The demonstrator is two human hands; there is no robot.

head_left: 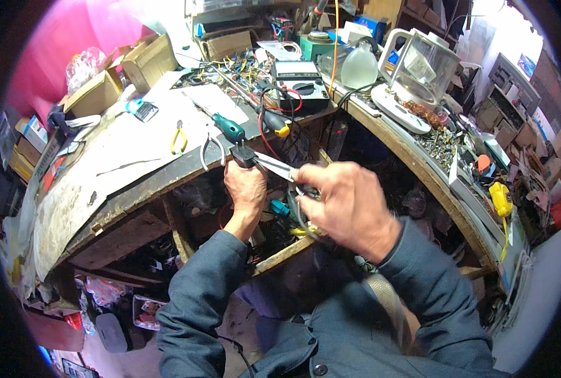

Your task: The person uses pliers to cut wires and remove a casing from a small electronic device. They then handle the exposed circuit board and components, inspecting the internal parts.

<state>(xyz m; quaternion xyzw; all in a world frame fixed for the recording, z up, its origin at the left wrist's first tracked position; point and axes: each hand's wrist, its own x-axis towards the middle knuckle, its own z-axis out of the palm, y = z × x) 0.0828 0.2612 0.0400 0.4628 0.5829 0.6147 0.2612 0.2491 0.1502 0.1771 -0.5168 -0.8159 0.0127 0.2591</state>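
Observation:
My left hand (246,192) grips a black power plug (242,154), its pins pointing up, at the bench's front edge. My right hand (346,208), slightly blurred, holds a long silver tool (274,165), perhaps a blade or scissors, against the plug; its exact shape is unclear. A dark cable (302,220) hangs below the fingers. On the bench just beyond lie pale-handled pliers (217,151), yellow-handled pliers (179,138), a green-handled screwdriver (228,128) and a yellow-and-black handled tool (277,124).
A multimeter (300,85) with red and black leads, tangled wires and cardboard boxes (145,63) crowd the back of the worn bench (110,189). On the right stand a glass kettle (422,66), a bottle (359,69), small scattered parts and a yellow device (501,200).

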